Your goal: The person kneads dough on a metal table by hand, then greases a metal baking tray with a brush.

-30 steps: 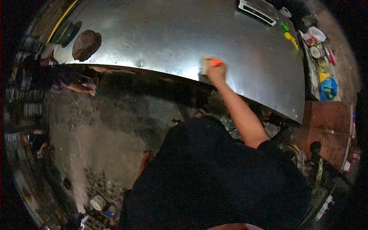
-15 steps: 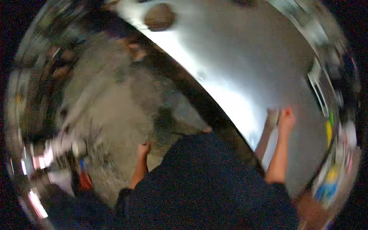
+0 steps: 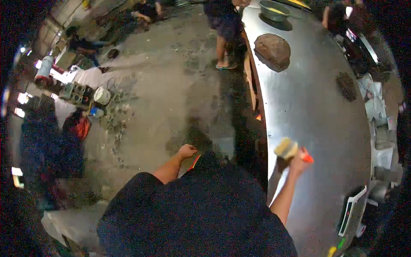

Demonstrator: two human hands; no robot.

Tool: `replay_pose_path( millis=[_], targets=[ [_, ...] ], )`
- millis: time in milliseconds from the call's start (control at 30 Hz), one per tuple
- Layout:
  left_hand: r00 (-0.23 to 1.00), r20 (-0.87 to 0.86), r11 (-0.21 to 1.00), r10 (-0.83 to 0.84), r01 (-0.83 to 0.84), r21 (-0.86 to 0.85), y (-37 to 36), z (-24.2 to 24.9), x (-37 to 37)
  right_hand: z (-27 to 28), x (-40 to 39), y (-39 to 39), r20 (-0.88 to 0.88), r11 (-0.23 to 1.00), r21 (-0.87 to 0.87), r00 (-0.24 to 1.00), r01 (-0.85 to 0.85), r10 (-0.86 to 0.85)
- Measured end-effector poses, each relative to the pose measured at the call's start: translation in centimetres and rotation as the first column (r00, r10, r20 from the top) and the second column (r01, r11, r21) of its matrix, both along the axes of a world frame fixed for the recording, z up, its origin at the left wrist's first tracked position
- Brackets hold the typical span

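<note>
My right hand (image 3: 296, 162) is closed around a brush (image 3: 286, 147) with pale yellow bristles and an orange handle. It is above the near left part of the shiny metal tabletop (image 3: 317, 115), and motion blurs the brush. My left hand (image 3: 187, 150) is out over the floor in front of my dark shirt, its fingers closed together; what they hold, if anything, is hard to see. Beside it a thin yellow and red strip (image 3: 195, 163) runs along my shirt. Further up the tabletop lies a brown lump, like dough or clay (image 3: 274, 52).
A grey bowl (image 3: 274, 11) stands at the tabletop's far end, near a standing person (image 3: 222, 25). A white scale-like device (image 3: 352, 210) and papers (image 3: 376, 103) line the right side. Other people are at the left and back. A white bucket (image 3: 102, 95) is on the floor.
The view has swung round and become sharper, with the tabletop now running upright on the right. My left hand has moved closer to my body's middle. The brush in my right hand now shows clearly.
</note>
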State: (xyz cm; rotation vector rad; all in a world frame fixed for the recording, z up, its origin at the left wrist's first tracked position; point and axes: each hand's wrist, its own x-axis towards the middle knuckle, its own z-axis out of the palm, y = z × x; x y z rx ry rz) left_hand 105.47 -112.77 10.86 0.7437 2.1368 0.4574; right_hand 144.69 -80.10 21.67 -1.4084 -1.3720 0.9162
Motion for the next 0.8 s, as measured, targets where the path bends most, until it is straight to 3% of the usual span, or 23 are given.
replay_pose_path(
  millis=[33,67,100,167,200,233,267,333,367,400,467,533,567,600,633,667,700,733,800],
  targets=[
    [0.998,-0.036,0.997,0.060,-0.062,-0.053,-0.8,-2.2,0.1,-1.1,3.9,-0.6,0.105,0.995,0.037,0.990,0.094,-0.098],
    [0.999,-0.030,0.998,0.038,-0.039,-0.044,-1.0,-2.7,-1.8,-2.9,9.0,-1.6,0.493,0.946,-0.092,0.840,0.310,-0.227],
    [0.998,-0.062,0.995,0.007,-0.014,-0.102,-1.4,-3.0,-3.6,-4.6,13.9,-2.5,0.799,0.838,-0.199,0.580,0.508,-0.162],
    [0.996,-0.089,0.987,-0.033,0.018,-0.160,-2.2,-4.1,-7.2,-2.2,18.3,-8.6,0.414,0.713,-0.051,0.665,0.699,-0.622],
    [0.997,-0.058,0.982,0.045,-0.055,-0.179,-2.7,-4.8,-9.0,-2.3,21.2,-11.2,0.457,0.678,0.014,0.599,0.735,-0.658],
    [0.993,-0.030,0.972,0.112,-0.116,-0.203,-2.8,-5.8,-10.9,-2.5,24.5,-13.8,0.638,0.663,0.051,0.486,0.747,-0.597],
    [0.997,-0.025,0.976,0.068,-0.072,-0.204,-3.3,-9.0,-13.4,-2.4,26.5,-16.8,0.771,0.654,0.076,0.371,0.753,-0.518],
    [0.882,-0.280,0.914,-0.379,0.309,-0.264,-5.4,-15.6,-17.4,-1.5,25.8,-23.5,0.846,0.657,0.142,0.254,0.740,-0.469],
    [0.732,-0.180,0.723,-0.657,0.545,-0.424,-5.2,-15.6,-19.1,-1.1,24.7,-26.7,0.857,0.670,0.201,0.204,0.715,-0.474],
    [0.490,-0.041,0.430,-0.871,0.719,-0.546,-4.2,-15.6,-20.5,-0.7,22.6,-29.3,0.815,0.639,0.214,0.226,0.739,-0.534],
    [0.736,-0.016,0.620,-0.677,0.559,-0.550,-2.3,-15.4,-22.5,0.1,15.9,-33.1,0.589,0.561,0.231,0.345,0.795,-0.731],
    [0.591,-0.166,0.597,-0.789,0.675,-0.433,0.2,-15.9,-24.0,1.7,9.7,-37.1,0.409,0.493,0.193,0.387,0.849,-0.827],
    [0.463,-0.153,0.479,-0.873,0.756,-0.445,2.5,-15.6,-25.4,3.1,6.7,-38.4,0.509,0.366,0.194,0.225,0.910,-0.830],
    [0.541,-0.103,0.537,-0.835,0.756,-0.374,4.4,-15.1,-25.4,5.9,3.4,-39.2,0.491,0.215,0.044,0.166,0.976,-0.855],
    [0.796,0.105,0.757,-0.596,0.601,-0.256,6.6,-14.1,-24.9,2.7,4.2,-43.5,0.573,0.220,0.111,0.119,0.969,-0.811],
    [0.897,0.316,0.901,-0.309,0.383,-0.205,8.6,-13.1,-24.2,0.8,4.2,-47.1,0.748,0.147,0.074,0.042,0.986,-0.662],
    [0.880,0.433,0.935,-0.193,0.299,-0.192,10.8,-12.4,-23.6,-0.2,3.3,-50.0,0.778,0.070,0.046,0.008,0.996,-0.629],
    [0.846,0.513,0.938,-0.144,0.282,-0.202,13.7,-12.1,-22.6,0.9,2.3,-49.9,0.771,0.021,0.039,-0.017,0.999,-0.637],
    [0.772,0.630,0.937,-0.083,0.277,-0.215,17.6,-12.2,-20.7,-2.5,2.0,-54.8,0.774,-0.065,0.045,-0.076,0.997,-0.628]
  ],
)
